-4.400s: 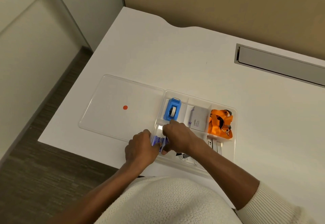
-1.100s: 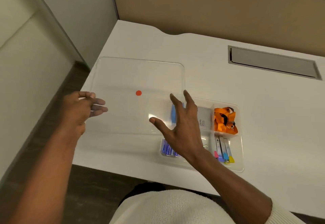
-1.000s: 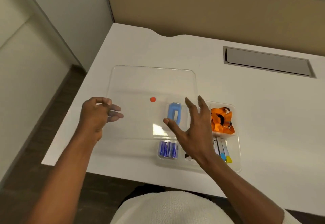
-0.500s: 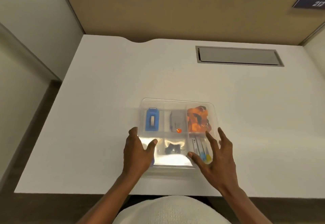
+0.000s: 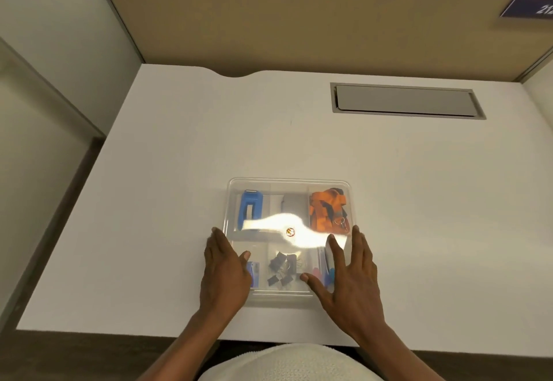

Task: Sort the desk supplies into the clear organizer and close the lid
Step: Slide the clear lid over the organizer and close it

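The clear organizer [image 5: 288,184] sits near the desk's front edge with its clear lid [image 5: 293,201] lying flat on top, an orange dot [image 5: 290,232] at its middle. Through the lid I see a blue tape dispenser [image 5: 250,208], an orange lanyard [image 5: 327,211], black binder clips [image 5: 282,268], blue batteries [image 5: 254,273] and coloured markers [image 5: 324,276]. My left hand [image 5: 226,273] rests flat on the lid's front left corner. My right hand [image 5: 348,279] lies flat with fingers spread on the front right corner.
The white desk [image 5: 167,201] has a grey cable hatch [image 5: 404,100] at the back right. A tan partition [image 5: 299,21] stands behind the desk, with a blue sign [image 5: 531,6] at its right end. Floor lies to the left.
The lid swung over from the left and now lies on the organizer. Both hands moved onto its front corners and lie flat on it.
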Available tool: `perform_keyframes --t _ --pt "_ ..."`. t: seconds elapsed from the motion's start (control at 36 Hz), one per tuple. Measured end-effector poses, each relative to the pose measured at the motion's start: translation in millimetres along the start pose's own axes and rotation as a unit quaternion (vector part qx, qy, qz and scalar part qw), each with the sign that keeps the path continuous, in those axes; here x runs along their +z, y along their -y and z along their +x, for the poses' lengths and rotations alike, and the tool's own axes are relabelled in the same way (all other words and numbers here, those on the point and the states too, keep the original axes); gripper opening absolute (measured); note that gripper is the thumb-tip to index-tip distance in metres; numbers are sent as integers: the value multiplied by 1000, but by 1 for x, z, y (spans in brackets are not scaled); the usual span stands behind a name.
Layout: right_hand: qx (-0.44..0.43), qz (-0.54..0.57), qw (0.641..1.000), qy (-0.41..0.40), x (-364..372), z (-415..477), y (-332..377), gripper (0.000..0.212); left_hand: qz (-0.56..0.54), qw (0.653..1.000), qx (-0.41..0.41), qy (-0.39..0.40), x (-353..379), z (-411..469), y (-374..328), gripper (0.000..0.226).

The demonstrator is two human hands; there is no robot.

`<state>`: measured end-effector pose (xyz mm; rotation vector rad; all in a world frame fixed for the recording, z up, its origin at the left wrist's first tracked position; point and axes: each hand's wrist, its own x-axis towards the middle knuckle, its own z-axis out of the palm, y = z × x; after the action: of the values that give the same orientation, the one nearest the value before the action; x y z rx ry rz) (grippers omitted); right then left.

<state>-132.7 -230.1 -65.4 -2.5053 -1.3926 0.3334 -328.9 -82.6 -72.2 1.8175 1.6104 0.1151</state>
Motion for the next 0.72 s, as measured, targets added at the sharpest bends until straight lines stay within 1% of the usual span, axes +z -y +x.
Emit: perform_keyframes --t 0.06,0.14,0.17,0.28,0.42,0.56,0.64,0.72 --pt "-1 -1 1000 2 3 -2 0 96 19 1000 23 3 3 0 2 81" --pt "5 3 1000 2 6 -4 -1 96 43 995 83 -27 5 0 16 80" --pt "3 4 1000 2 6 -4 -1 96 54 993 98 -34 6 1 22 83" --pt "-13 -2 1000 5 6 -5 -3 98 89 985 138 -56 12 5 37 108" --pt "-13 -24 999 19 6 -3 -2 99 108 982 144 -49 16 8 37 111" --pt "-11 -77 996 38 -4 7 -2 99 189 971 138 -48 9 7 34 111" --pt "-7 -85 996 2 -22 21 3 88 194 966 162 -52 1 9 29 118" --pt "-21 -24 999 -39 -33 40 5 84 169 963 204 -41 -6 11 22 123"
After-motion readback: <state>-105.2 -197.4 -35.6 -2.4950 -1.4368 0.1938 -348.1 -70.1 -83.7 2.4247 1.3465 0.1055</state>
